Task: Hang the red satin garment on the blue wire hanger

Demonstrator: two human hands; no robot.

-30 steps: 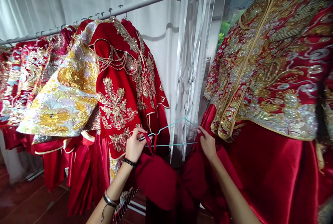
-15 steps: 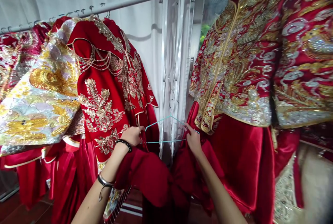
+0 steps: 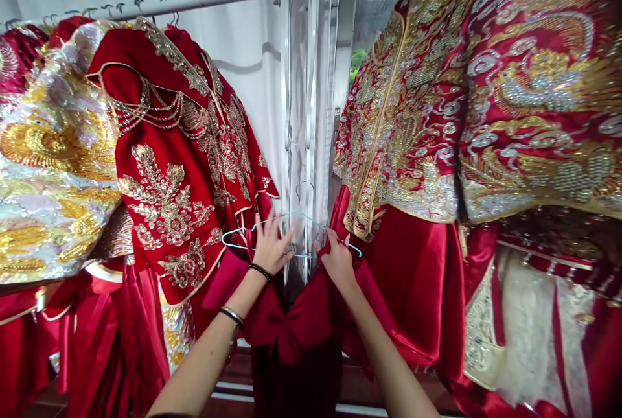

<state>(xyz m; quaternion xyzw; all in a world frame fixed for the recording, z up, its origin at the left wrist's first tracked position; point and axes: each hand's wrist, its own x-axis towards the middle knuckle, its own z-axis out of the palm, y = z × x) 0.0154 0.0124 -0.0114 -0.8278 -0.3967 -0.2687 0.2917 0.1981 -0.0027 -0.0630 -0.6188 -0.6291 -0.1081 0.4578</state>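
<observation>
The left hand (image 3: 272, 244) has its fingers spread by the blue hanger (image 3: 298, 211), and the right hand (image 3: 337, 261) pinches the dark red dress there (image 3: 297, 326).

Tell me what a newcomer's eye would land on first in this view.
Probably the gold-embroidered red jacket on the left and the densely beaded jacket right of centre. Between them, lower down, the right hand grips a turquoise hanger, and the left hand is spread open in front of it. Below is a dark red garment with a large bow.
</observation>
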